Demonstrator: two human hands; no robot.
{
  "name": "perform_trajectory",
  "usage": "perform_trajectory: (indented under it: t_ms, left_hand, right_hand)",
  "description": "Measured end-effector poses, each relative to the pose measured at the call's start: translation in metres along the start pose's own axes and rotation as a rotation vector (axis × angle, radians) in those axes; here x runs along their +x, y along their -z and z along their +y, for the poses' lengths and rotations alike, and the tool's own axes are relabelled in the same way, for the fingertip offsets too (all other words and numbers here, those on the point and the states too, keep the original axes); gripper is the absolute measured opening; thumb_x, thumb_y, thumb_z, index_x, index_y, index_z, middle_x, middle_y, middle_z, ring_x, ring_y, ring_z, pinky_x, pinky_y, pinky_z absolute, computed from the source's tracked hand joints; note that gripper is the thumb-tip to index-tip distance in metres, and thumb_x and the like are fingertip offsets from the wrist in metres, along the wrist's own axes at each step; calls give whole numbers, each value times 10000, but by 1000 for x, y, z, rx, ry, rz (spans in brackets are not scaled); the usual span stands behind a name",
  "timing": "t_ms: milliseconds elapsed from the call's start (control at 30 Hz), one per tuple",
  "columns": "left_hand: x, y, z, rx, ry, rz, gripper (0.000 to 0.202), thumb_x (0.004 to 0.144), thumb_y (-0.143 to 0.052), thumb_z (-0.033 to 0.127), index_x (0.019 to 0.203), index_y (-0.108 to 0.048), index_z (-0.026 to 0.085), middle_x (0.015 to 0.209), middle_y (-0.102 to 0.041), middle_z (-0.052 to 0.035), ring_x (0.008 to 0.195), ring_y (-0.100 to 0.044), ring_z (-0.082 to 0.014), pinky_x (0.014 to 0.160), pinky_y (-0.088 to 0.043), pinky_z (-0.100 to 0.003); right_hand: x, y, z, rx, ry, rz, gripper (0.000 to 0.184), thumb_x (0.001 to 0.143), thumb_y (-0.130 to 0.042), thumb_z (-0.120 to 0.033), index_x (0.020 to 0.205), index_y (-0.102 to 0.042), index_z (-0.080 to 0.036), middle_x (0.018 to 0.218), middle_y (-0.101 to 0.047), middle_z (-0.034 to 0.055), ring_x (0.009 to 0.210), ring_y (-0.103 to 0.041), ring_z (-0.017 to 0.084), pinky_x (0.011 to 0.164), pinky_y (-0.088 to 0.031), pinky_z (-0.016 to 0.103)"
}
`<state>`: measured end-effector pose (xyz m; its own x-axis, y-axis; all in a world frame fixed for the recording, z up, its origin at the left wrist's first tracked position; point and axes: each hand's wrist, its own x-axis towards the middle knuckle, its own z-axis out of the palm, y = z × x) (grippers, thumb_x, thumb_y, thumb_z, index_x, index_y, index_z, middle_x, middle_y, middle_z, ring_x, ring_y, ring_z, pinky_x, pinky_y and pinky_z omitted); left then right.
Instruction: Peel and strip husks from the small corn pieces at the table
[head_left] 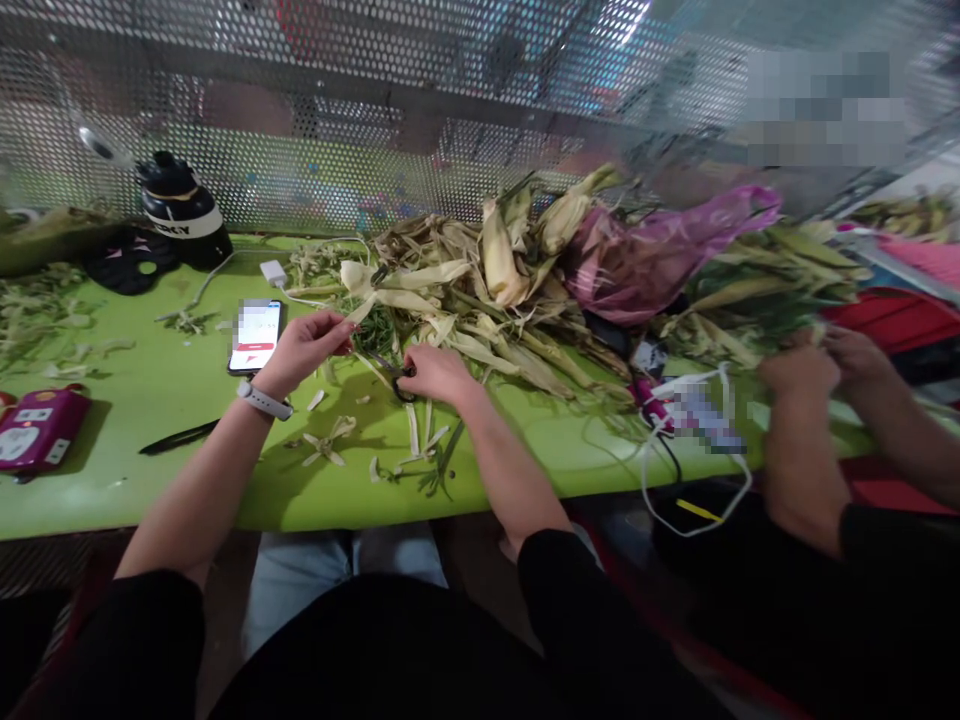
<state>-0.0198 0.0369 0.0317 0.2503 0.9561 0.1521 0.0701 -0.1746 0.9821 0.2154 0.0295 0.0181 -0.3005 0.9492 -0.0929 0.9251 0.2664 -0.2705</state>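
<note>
My left hand point(315, 345), with a white watch point(264, 399) on its wrist, is closed in a pinch on a pale strip of corn husk point(364, 308). My right hand point(439, 373) grips dark-handled scissors point(403, 388); their blades point up and left, towards the left hand. Just beyond both hands lies a heap of dry corn husks point(495, 330) with some green shreds. Below them on the green table point(300, 500), cut husk pieces point(328, 440) are scattered. A phone point(255, 338) with a lit screen lies left of my left hand.
A black bottle point(184, 212), a purple box point(41, 428) and a dark knife-like object point(178, 437) are on the left. A pink plastic bag point(637, 262) rests on the heap. At right, a co-worker's hands point(806, 370) handle husks near white cables point(646, 480). A perforated metal panel point(337, 120) stands behind.
</note>
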Motion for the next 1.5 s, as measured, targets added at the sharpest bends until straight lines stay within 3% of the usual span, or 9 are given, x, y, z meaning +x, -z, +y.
perform_trajectory:
  t_ms: [133,333,500,600,700,833,1000,1200,1500]
  left_hand:
    - [1,0,-3,-78,19,-37,326,752,-760,433,910,-711,152,776,-696,-35,674,-640,-113,690,-547,-242]
    - [0,0,-3,-130,32,-30,319,734,-781,425,868,-713,143,781,-719,-57,671,-656,-126,672,-559,-245]
    - [-1,0,1,-158,-11,39,284,746,-776,400,838,-707,140,721,-693,-37,589,-611,-89,591,-531,-206]
    - [0,1,1,-160,-34,73,272,758,-766,394,835,-703,140,708,-685,-33,580,-604,-84,576,-522,-200]
    - [1,2,0,-161,-49,100,267,760,-765,392,836,-702,144,698,-680,-29,580,-604,-84,570,-520,-198]
    - [0,0,0,-178,-67,110,269,763,-763,392,852,-702,146,687,-675,-22,592,-606,-83,581,-521,-196]
    - [-3,-4,2,-155,-58,23,269,776,-752,395,850,-706,140,688,-672,-23,588,-593,-76,580,-505,-189]
    - [-4,-7,0,-105,-21,-41,271,777,-745,409,829,-703,146,692,-676,-28,598,-599,-89,601,-509,-209]
    - [-4,-9,-1,-90,-24,-25,274,776,-738,420,818,-698,152,687,-669,-30,595,-599,-99,604,-507,-230]
  right_hand:
    - [-1,-2,-5,-151,-40,-107,313,747,-619,-400,966,-620,-177,973,-710,108,854,-649,257,619,-382,294]
    - [5,-2,7,-63,-31,-197,241,712,-679,-398,817,-648,-183,827,-718,87,767,-654,228,584,-392,275]
    - [3,11,31,539,-96,-228,181,677,-717,-280,761,-601,-168,717,-664,25,573,-595,134,525,-434,242]
    - [-1,20,41,942,-37,-167,297,663,-757,-355,826,-603,-159,738,-644,5,549,-545,92,511,-443,222]
    - [-3,23,42,1128,23,-158,393,637,-789,-431,842,-596,-157,725,-643,0,579,-546,90,487,-408,198]
    - [-4,21,36,1107,77,-247,393,627,-796,-413,835,-563,-175,700,-638,-20,601,-551,102,494,-389,198]
    - [-3,15,30,1077,165,-334,349,663,-772,-362,864,-555,-178,745,-637,-21,665,-569,111,569,-414,207]
    - [-3,14,21,1093,155,-307,409,615,-812,-364,858,-549,-165,750,-614,-26,694,-564,113,603,-404,206]
    - [-6,18,15,1087,143,-207,467,605,-814,-485,805,-545,-161,673,-579,-38,630,-542,103,576,-395,217]
